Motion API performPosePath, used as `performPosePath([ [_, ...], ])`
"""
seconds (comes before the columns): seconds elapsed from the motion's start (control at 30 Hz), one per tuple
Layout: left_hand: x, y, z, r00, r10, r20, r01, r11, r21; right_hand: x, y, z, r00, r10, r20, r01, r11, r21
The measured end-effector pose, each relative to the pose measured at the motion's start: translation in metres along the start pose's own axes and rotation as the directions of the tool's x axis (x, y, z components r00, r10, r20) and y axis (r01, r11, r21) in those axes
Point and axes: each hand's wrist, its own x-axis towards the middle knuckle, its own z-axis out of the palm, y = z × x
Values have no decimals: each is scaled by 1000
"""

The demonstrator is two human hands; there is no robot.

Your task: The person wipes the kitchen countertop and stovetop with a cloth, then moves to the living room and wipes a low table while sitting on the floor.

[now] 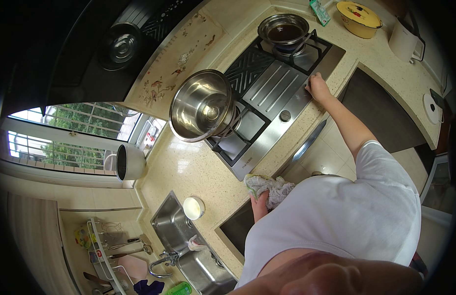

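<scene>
My right hand (318, 88) is at the front edge of the stainless steel gas stove (274, 83), its fingers closed around a control knob that they mostly hide. A second knob (285, 115) stands uncovered on the same front strip. In my left hand (260, 206) is a crumpled whitish cloth (270, 188), held by the counter edge near the stove's left corner. A large stainless steel basin (202, 107) sits over the left burner, with nothing seen inside. On the right burner a smaller steel pot (284, 31) holds dark brown liquid; bluish colour shows beneath it.
Left of the stove, a white bowl (194, 208) stands beside the double sink (209, 271) with its faucet (165, 263). A pot (130, 162) is by the window. A yellow enamel lidded pot (359, 20) and an electric kettle (405, 40) stand right. The range hood (84, 55) overhangs.
</scene>
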Motion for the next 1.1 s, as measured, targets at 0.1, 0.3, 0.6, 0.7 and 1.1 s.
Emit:
performPosePath([
  [0.1,0,1,0,1000,-25,-7,25,999,-27,0,-1,-1,1000,25,12,-25,1000,4],
  [0.3,0,-7,-2,999,36,15,-37,999,13,-2,-6,-5,1000,23,2,-23,1000,-10],
  [0.6,1,-13,-6,998,46,34,-46,999,8,-2,-4,-5,999,49,13,-49,999,6],
  [0.7,1,-4,-2,998,-63,-1,63,993,-98,-2,-7,-7,998,67,8,-67,997,-30],
  [1.1,-4,5,-6,999,-24,-33,23,1000,-12,2,-12,-4,951,304,58,-292,944,-157],
])
